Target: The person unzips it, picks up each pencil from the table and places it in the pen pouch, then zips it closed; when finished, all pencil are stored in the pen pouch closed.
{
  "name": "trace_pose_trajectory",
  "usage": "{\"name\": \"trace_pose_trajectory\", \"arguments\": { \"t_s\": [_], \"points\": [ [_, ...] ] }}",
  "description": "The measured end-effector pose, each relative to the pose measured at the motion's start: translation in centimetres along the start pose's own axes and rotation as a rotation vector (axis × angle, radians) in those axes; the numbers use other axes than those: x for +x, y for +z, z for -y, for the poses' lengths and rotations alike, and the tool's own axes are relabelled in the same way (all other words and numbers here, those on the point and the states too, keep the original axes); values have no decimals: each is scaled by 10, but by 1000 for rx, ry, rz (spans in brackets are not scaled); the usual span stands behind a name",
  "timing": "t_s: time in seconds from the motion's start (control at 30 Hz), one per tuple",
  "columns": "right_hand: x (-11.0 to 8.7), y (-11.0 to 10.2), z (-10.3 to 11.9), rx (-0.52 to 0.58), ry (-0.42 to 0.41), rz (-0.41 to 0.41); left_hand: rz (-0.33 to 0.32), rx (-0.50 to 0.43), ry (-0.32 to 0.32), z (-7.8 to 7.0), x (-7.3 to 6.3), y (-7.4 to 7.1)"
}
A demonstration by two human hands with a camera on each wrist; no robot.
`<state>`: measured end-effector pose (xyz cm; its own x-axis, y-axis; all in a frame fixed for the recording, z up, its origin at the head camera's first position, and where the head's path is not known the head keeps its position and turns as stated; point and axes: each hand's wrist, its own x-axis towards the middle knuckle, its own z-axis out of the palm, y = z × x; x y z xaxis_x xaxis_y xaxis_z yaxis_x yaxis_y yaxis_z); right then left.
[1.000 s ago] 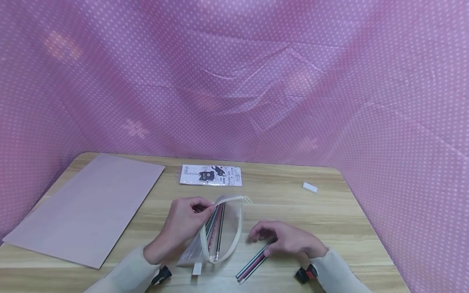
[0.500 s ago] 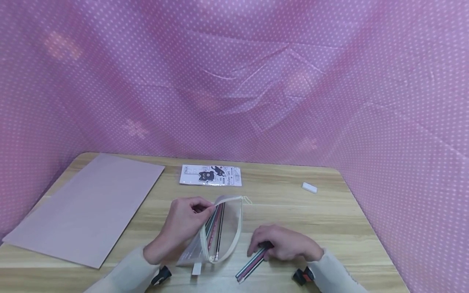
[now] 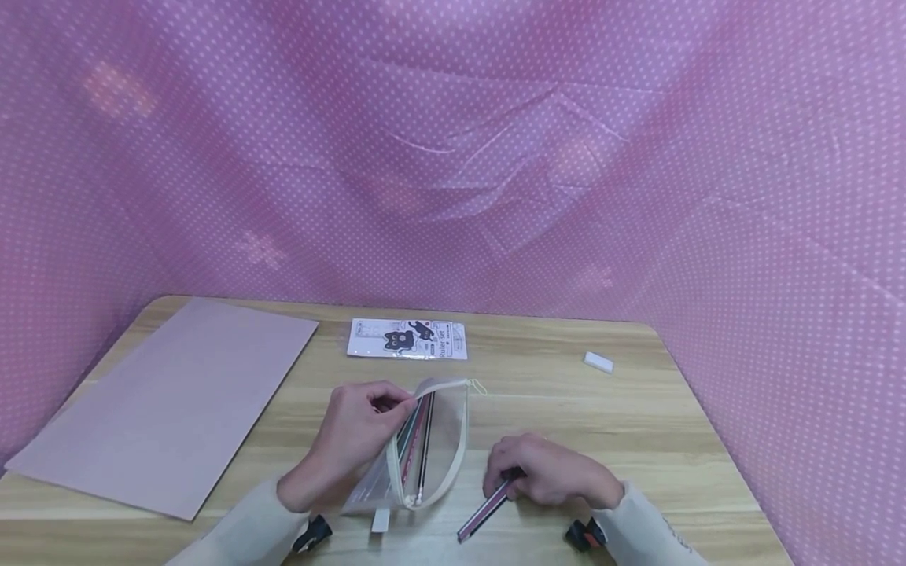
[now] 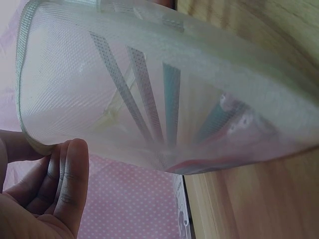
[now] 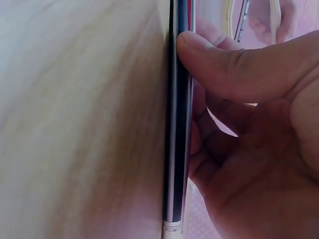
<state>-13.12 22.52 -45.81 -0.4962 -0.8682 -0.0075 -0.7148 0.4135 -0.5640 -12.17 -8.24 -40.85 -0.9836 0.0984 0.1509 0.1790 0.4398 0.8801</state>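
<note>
My left hand (image 3: 364,424) pinches the rim of a translucent mesh pencil case (image 3: 447,440), whose zippered mouth gapes toward the right. Inside lie several pencils (image 3: 426,440), also visible through the mesh in the left wrist view. To the right of the case, my right hand (image 3: 545,470) grips a small bunch of pencils (image 3: 483,519) low at the table, their lower ends slanting toward the front left. In the right wrist view the thumb presses on a dark pencil (image 5: 178,149) with a metal band at one end, and the fingers curl behind the bunch.
A packaged ruler set (image 3: 407,339) lies behind the case. A white eraser (image 3: 598,362) sits at the back right of the wooden table (image 3: 552,377). A large pinkish sheet (image 3: 170,401) covers the left side. A dotted pink cloth (image 3: 453,157) hangs around the table.
My right hand has closed its fingers around the pencils, which now look gathered into a narrower bunch. The left hand and the case stay in place.
</note>
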Motion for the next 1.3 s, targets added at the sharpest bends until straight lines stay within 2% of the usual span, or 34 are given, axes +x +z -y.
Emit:
{"name": "trace_pose_trajectory", "arguments": {
  "t_s": [0.43,0.73,0.97,1.17,1.3],
  "points": [
    [0,2,-5,61,-8,-60,19,-34,-50,-2,1,1],
    [1,1,-5,53,29,-54,31,-37,-28,-2,0,0],
    [-1,-4,1,88,96,-68,15,-18,0,-1,0,0],
    [-1,-10,6,205,219,-161,-6,17,24,0,0,-1],
    [-1,-12,8,276,231,-213,0,8,18,0,0,-1]
  ]
}}
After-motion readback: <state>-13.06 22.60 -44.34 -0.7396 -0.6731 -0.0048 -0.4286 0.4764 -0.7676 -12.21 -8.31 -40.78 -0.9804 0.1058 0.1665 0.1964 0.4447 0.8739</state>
